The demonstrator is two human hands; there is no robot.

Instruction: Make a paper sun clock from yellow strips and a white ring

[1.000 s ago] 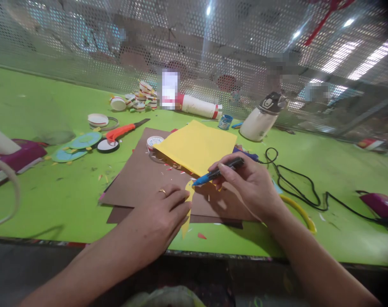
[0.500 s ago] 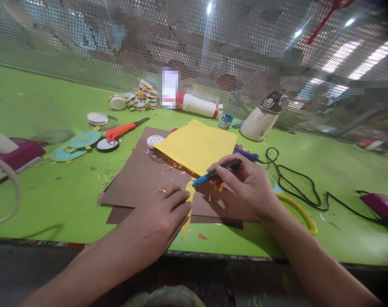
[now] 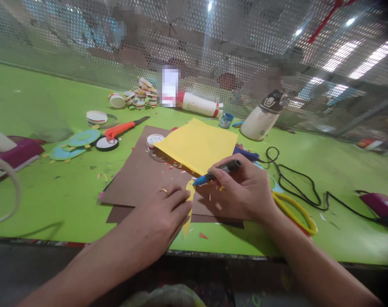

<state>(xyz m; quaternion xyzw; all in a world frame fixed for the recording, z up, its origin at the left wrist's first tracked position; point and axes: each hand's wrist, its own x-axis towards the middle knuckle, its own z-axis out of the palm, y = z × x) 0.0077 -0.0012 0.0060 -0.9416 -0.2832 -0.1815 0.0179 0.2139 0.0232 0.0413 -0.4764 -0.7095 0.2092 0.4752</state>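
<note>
My right hand (image 3: 245, 187) is closed around a black and blue marker (image 3: 216, 172), gripped like a pen. Its blue tip end points down-left and meets, or nearly meets, the top of a narrow yellow paper cut-out (image 3: 189, 213). A small dark dot shows near that rounded top. My left hand (image 3: 163, 213), with a ring on one finger, presses its bent fingers on the cut-out and covers part of its left side. Beneath lies a brown board (image 3: 126, 179). Behind the marker, a yellow sheet (image 3: 198, 145) rests on the board.
Yellow-handled scissors (image 3: 297, 209) lie by my right forearm. An orange utility knife (image 3: 122, 128), blue-green paper rings (image 3: 83, 138) and a black tape roll (image 3: 107, 143) are at left. Further back stand a blue jar (image 3: 225, 120) and a white bottle (image 3: 260, 121). A black cable (image 3: 304, 175) runs right.
My right hand has shifted very slightly, and more of the yellow scissor handle shows beside the forearm. The left hand and the cut-out stay in place.
</note>
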